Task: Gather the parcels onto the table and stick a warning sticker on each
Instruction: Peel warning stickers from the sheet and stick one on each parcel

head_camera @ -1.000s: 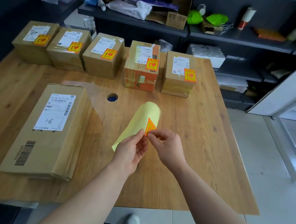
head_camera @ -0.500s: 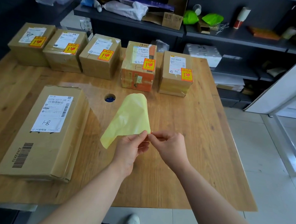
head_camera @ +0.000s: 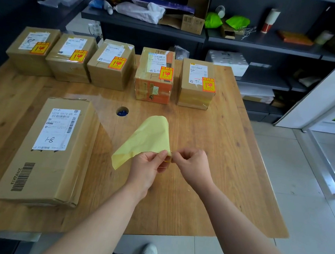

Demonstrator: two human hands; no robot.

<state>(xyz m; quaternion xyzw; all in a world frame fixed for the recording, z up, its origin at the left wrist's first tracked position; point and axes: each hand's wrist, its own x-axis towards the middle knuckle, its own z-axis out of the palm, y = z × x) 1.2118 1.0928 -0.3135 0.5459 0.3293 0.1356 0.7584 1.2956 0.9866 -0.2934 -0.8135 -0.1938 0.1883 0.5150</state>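
Observation:
Over the wooden table [head_camera: 212,144], my left hand [head_camera: 145,170] pinches the corner of a pale yellow backing sheet [head_camera: 146,141] that curls up and away. My right hand [head_camera: 194,167] pinches at the same corner, where a sliver of orange sticker [head_camera: 168,160] shows between the fingers. A long flat parcel [head_camera: 50,151] lies at the left front; its white label bears no warning sticker. Several small parcels stand in a row at the back, from the leftmost parcel [head_camera: 31,50] to the rightmost parcel [head_camera: 197,84], each with an orange warning sticker.
A round cable hole [head_camera: 122,111] opens in the table between the long parcel and the sheet. Dark shelves [head_camera: 144,24] with bags, boxes and a tape roll stand behind the table. Tiled floor lies to the right, and a white shoe [head_camera: 150,251] shows below the table edge.
The backing sheet has turned its plain yellow side toward me, hiding most of the orange sticker that was in plain sight a second ago. Both hands stay pinched at its corner.

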